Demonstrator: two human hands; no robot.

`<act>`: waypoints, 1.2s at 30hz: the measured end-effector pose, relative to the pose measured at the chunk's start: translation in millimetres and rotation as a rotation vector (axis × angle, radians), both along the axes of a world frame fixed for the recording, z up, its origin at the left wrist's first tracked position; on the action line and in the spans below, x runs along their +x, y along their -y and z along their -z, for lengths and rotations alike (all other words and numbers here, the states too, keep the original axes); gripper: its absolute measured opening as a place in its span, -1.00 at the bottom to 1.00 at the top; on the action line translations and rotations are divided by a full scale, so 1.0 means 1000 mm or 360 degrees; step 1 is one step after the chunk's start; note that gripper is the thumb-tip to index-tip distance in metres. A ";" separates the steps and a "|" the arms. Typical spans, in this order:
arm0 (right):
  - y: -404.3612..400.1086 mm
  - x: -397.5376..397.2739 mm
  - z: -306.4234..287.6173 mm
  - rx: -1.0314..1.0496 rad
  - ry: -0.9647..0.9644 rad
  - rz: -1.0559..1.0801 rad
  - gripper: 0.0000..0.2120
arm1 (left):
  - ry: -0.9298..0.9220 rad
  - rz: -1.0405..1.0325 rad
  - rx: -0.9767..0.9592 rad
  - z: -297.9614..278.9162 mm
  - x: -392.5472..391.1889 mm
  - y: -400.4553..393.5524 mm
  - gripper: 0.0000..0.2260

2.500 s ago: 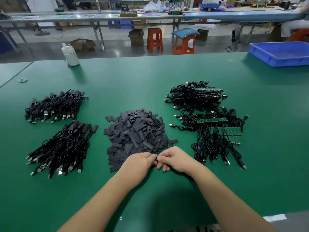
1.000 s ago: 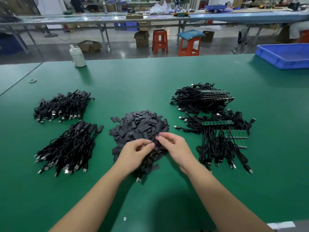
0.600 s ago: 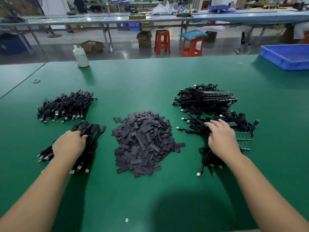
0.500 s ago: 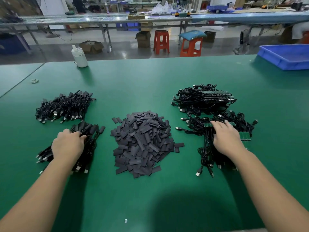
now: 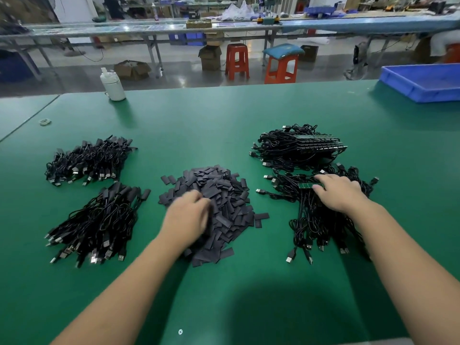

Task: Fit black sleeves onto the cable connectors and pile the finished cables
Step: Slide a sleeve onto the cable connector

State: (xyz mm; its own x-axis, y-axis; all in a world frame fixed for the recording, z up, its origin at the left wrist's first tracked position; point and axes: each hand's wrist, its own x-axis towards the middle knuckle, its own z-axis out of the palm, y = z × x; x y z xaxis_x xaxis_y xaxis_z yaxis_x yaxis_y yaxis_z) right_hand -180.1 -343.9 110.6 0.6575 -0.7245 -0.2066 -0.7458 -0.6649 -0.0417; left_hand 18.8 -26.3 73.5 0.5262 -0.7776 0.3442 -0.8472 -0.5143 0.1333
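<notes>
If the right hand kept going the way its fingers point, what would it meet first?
The right hand points up-left over the unsleeved cable pile. Its fingertips already look to touch a green circuit board; beyond that lies the stacked cable bundle. Depth is uncertain.

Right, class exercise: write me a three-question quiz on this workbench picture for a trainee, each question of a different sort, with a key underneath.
1. True or false: the left hand rests on the pile of black sleeves.
2. Multiple choice: where is the right hand? A) in the blue tray; B) on the unsleeved cables right of the sleeves; C) on the white bottle.
3. Fill in: the two piles of finished cables lie to the ___ of the sleeve pile.

Key: 1 true; 2 B; 3 left.
</notes>
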 end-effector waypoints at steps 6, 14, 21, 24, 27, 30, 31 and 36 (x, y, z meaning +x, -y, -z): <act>-0.018 0.009 0.010 0.0134 0.0060 0.0084 -0.57 | -0.1005 0.0288 -0.0079 0.009 -0.071 0.066 -0.77; -0.062 0.001 0.040 0.0153 0.0580 0.0237 -0.64 | -0.2095 -0.0070 -0.0497 0.019 -0.096 0.125 -0.63; -0.075 -0.009 0.033 0.0177 0.0641 0.0126 -0.62 | -0.2880 -0.0356 -0.0816 0.026 -0.113 0.166 -0.65; -0.083 -0.014 0.029 0.0247 0.0744 0.0093 -0.60 | -0.2870 -0.0442 -0.0770 0.022 -0.115 0.175 -0.69; -0.089 -0.019 0.026 0.0343 0.0839 0.0045 -0.58 | -0.2736 -0.0578 -0.0710 0.020 -0.112 0.178 -0.68; -0.090 -0.022 0.018 0.0198 0.0810 0.0007 -0.72 | -0.2673 -0.0503 -0.0697 0.018 -0.107 0.173 -0.78; -0.088 -0.022 0.014 0.0015 0.0812 0.0003 -0.76 | -0.2673 -0.0427 -0.0681 0.017 -0.106 0.170 -0.80; -0.065 -0.001 -0.010 -0.0253 0.0752 -0.0097 -0.65 | -0.2521 -0.0109 -0.0679 0.015 -0.097 0.155 -0.85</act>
